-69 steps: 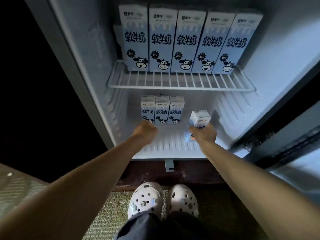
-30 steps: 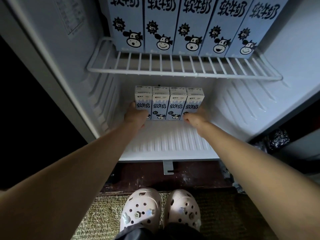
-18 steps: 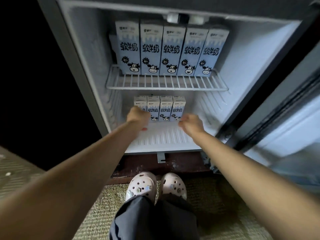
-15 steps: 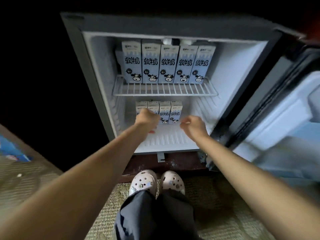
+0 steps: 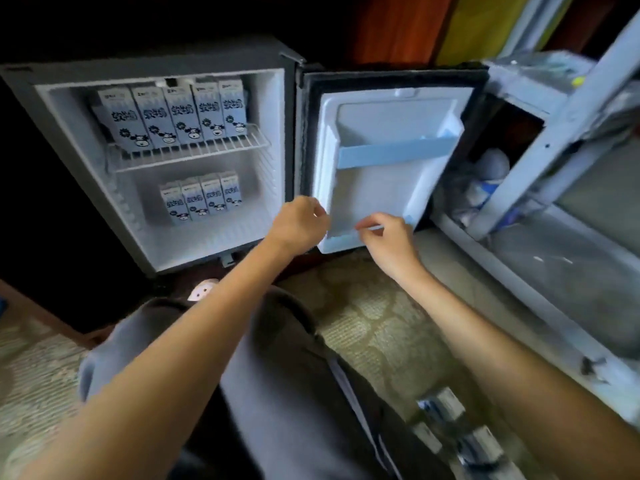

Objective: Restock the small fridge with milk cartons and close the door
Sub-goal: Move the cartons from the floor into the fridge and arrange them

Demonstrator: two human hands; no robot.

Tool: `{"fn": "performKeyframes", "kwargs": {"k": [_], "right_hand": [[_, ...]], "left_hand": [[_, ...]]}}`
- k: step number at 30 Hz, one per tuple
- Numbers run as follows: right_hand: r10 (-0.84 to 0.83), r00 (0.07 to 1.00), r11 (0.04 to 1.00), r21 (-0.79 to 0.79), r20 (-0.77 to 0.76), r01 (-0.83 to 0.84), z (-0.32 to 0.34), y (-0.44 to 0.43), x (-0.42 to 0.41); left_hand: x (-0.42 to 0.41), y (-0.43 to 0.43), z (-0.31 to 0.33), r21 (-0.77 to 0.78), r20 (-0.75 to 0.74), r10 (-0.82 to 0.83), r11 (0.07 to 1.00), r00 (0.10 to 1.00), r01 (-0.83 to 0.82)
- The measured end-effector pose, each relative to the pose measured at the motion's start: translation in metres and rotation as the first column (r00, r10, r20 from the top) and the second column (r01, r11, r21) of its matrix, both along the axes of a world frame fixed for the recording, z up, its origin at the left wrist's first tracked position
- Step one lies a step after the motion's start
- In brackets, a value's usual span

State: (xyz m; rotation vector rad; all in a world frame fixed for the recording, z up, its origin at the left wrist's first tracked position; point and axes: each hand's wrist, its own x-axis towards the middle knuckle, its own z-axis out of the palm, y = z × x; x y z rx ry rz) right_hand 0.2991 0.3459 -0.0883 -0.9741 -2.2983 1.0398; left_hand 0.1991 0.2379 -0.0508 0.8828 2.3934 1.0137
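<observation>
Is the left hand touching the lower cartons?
Apart. Head view: left hand sits by the door, fridge wall visible between it and lower cartons.
</observation>
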Motion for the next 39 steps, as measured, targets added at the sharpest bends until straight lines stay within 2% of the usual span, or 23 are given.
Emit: {"fn": "performKeyframes", "kwargs": {"k": [6,9,15,21,27,33,36,39], "right_hand": [[-0.124,0.99,0.985,-0.114,0.07,0.132,-0.047,0.012,0.108],[-0.167,0.98,0.965,-0.185,0.11,0.185,-0.088,0.02,0.153],[-0.146,0.915,0.927,-0.27,0.376,0.259,-0.185,0.014,0.224],[0.008,0.785,0.927,-0.298,0.619,0.226,-0.252,-0.009,0.252],[0.123,0.596,0.955,-0.258,0.794,0.146,-0.284,-0.027,0.254],[0.046,0.632,0.961,-0.207,0.773,0.183,-0.288,-0.021,0.255],[0.032,0.693,0.92,-0.293,0.72,0.261,-0.277,-0.008,0.254],[0.061,0.814,0.862,-0.442,0.578,0.25,-0.266,0.009,0.256]], "left_hand": [[0.105,0.032,-0.034,-0.06,0.152,-0.153,0.985,0.976,0.164],[0.147,0.046,-0.059,-0.148,0.187,-0.204,0.961,0.961,0.233],[0.205,0.067,-0.112,-0.296,0.279,-0.246,0.897,0.928,0.327],[0.219,0.067,-0.159,-0.416,0.382,-0.224,0.824,0.896,0.384],[0.212,0.053,-0.185,-0.463,0.395,-0.149,0.82,0.907,0.337],[0.213,0.051,-0.189,-0.497,0.345,-0.176,0.799,0.922,0.338],[0.214,0.05,-0.189,-0.509,0.328,-0.278,0.753,0.903,0.417],[0.214,0.047,-0.19,-0.49,0.356,-0.341,0.724,0.87,0.485]]}}
